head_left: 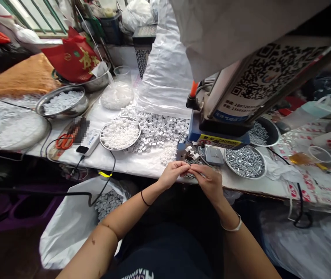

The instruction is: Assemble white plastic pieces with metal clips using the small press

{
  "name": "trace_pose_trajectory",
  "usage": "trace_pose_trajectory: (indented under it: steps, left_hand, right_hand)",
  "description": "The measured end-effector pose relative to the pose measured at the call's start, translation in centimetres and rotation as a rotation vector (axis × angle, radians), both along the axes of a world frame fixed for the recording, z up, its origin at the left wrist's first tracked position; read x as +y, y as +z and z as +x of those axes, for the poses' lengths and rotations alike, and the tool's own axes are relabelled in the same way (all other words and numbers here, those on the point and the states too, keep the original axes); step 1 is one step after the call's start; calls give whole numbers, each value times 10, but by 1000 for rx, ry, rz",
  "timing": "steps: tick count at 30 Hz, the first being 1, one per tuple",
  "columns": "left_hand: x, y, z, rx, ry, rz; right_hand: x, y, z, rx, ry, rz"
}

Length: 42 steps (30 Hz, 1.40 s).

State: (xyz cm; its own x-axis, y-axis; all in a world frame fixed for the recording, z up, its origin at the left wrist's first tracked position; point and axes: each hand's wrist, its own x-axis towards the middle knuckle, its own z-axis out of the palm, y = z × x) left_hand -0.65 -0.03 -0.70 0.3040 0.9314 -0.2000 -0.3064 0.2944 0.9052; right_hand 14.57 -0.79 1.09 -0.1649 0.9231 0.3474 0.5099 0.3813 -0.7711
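My left hand [172, 173] and my right hand [208, 179] meet at the table's front edge, fingertips pinched together. Whatever sits between them is too small and covered to make out. Just beyond the fingers lie a few white square pieces [192, 152] at the foot of a blue-based press [220, 131]. A grey square box [214, 155] stands right behind my right hand. To its right is a round dish of small metal pins [245, 162]. Left of my hands, small white beads [168, 153] lie in a loose heap before a pile of grey-white square pieces [161, 130].
A metal plate of white beads [120, 133] stands to the left, near a white power bank [88, 142] and orange-handled scissors [64, 142]. Below the edge hangs a white sack [66, 224] holding grey pieces. A black cable [75, 193] crosses in front of it.
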Motion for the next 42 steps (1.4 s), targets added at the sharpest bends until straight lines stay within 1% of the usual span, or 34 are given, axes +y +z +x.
trace_pose_trajectory:
  steps: [2,3,4,6,7,8,9,11,13,15,17,19,20,21,22,25,26,27,28,30,33,36,38,40,42]
  left_hand:
    - [9,-4,-10,155,-37,127]
    - [16,-7,-17,276,-18,213]
    - [26,-10,-25,432,36,308]
    - [49,-18,-45,834,236,496]
    - [61,-23,-55,1047,303,543]
    - [72,-27,-63,1233,309,562]
    - [82,-31,-70,1381,270,571]
    - [97,-37,-76,1581,154,574]
    - [105,-39,-76,1675,71,567]
    - [107,-37,-74,1678,22,562]
    - [107,-31,-75,1580,12,566]
    - [104,-24,-79,1370,96,529]
    - [100,-21,-81,1213,154,466]
    - [94,-17,-81,1020,198,369]
    - [87,-14,-81,798,212,240]
    - [57,-5,-67,127,132,-197]
    - [45,-3,-59,-33,116,-305]
    - [35,0,-51,-146,118,-383]
    - [25,2,-42,-224,126,-439]
    - [9,8,-28,-315,154,-507]
    - [-3,16,-15,-401,181,-549]
    - [-8,22,-10,-446,192,-610]
    - [-10,24,-10,-451,198,-661]
    - [-13,25,-9,-450,200,-681]
    - [-16,23,-8,-454,203,-678]
  right_hand:
    - [-2,-3,-3,-52,-42,66]
    - [-3,-5,-5,-46,-72,73]
    - [-5,-6,-8,-17,-105,52]
    - [-8,-8,-12,97,-157,-72]
    - [-9,-9,-14,173,-169,-160]
    - [-10,-10,-15,250,-170,-249]
    - [-11,-10,-16,321,-163,-325]
    - [-13,-12,-16,424,-142,-429]
    - [-14,-13,-15,478,-136,-483]
    - [-15,-14,-14,515,-135,-513]
    - [-16,-15,-12,546,-130,-532]
    - [-17,-15,-10,584,-123,-544]
    - [-17,-14,-10,605,-121,-547]
    - [-16,-14,-9,624,-125,-546]
    - [-16,-13,-9,638,-133,-541]
    - [-10,-8,-13,629,-171,-480]
    - [-7,-6,-15,612,-179,-445]
    - [-5,-4,-17,586,-182,-404]
    - [-3,-2,-19,548,-177,-360]
    - [-1,1,-22,448,-154,-266]
    - [-1,4,-24,276,-107,-147]
    - [-2,4,-23,124,-78,-21]
    - [-2,2,-21,10,-54,112]
    - [-2,0,-18,-85,-3,260]
    - [-1,-2,-16,-132,66,379]
